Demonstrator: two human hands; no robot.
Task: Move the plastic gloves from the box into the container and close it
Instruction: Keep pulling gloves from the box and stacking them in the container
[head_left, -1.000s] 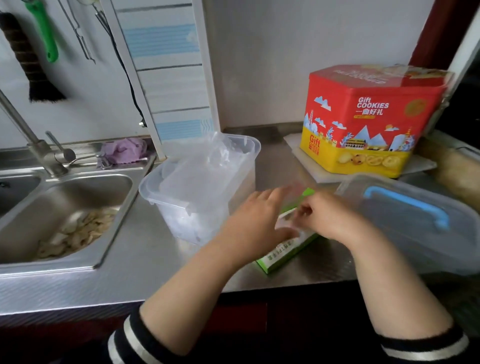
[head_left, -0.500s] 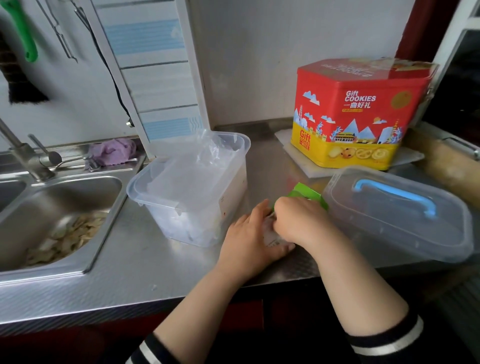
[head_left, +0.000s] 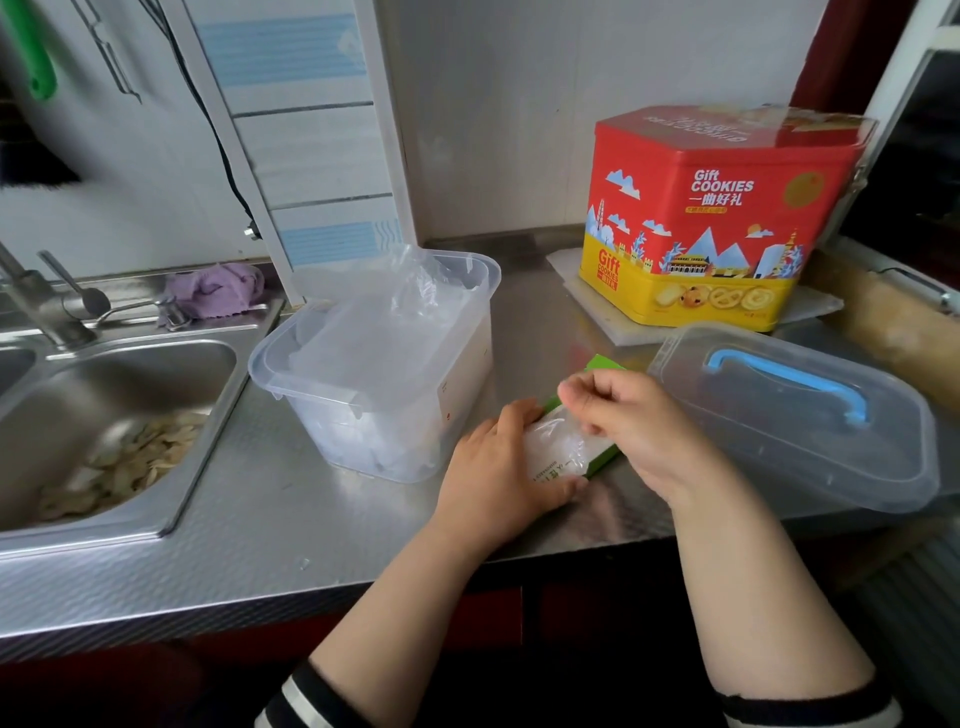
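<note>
Plastic gloves (head_left: 558, 447) bulge from the green box (head_left: 597, 460) near the counter's front edge, the left hand (head_left: 498, 467) gripping the box as the right hand (head_left: 628, 421) pinches them; a steady, slow pull should free them for the open container (head_left: 457, 364)

Red-and-yellow cookie tin (head_left: 711, 218) on the steel counter (head_left: 270, 525); sink (head_left: 104, 415) at left.
</note>
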